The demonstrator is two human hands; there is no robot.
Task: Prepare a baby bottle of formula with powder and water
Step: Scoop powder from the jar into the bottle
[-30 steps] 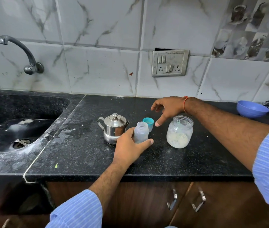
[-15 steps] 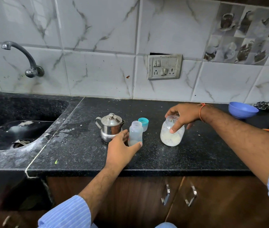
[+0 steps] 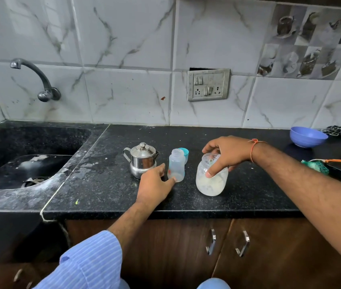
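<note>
Marbled white wall tiles (image 3: 123,59) above a black granite counter (image 3: 107,197) — brown wooden cabinets (image 3: 186,257) beneath.

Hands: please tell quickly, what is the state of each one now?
Left hand: holds the base of the baby bottle.
Right hand: grips the powder jar, tilted.
</note>
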